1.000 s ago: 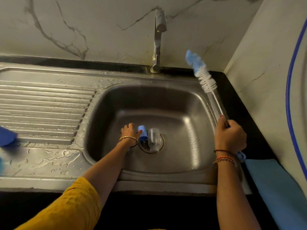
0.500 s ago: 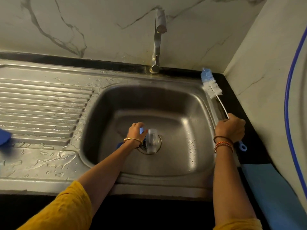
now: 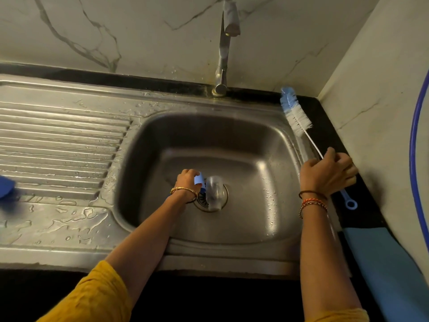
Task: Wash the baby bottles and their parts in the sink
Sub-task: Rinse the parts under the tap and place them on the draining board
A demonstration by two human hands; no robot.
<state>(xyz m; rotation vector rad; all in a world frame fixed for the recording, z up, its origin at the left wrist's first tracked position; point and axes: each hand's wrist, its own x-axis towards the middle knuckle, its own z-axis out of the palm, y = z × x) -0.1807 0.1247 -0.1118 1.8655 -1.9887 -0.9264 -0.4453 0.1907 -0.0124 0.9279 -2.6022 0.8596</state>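
Fingers (image 3: pixel 188 174) of left hand (image 3: pixel 186 182) curl round the blue collar end of a clear baby bottle (image 3: pixel 214 192), frame centre; bottle lies on its side over the drain (image 3: pixel 222 201) at the bottom of the sink (image 3: pixel 255 173). Right hand (image 3: pixel 325 174), right of centre, sits over the bottle brush (image 3: pixel 296 117); fingers look loosely spread above the wire stem, can't tell if they actually grip it.

Near edge: yellow sleeve (image 3: pixel 97 296) lower left, gold bangle on left wrist, thread bracelets on right wrist. Blue cloth (image 3: pixel 383 263) on the dark counter, lower right.

Mid frame: brush lies along the sink's right rim, blue loop handle end toward the lower right, white-and-blue bristle head toward the upper right. Drainboard (image 3: pixel 58 140) on the left is wet, puddles along its near part; a blue object (image 3: pixel 5 185) cut off at the left edge, can't identify it.

Far: tap (image 3: pixel 224 54) upper centre behind the basin, no water visible running. Marble-pattern wall behind; blue hose (image 3: pixel 414 126) arcs down the right edge.
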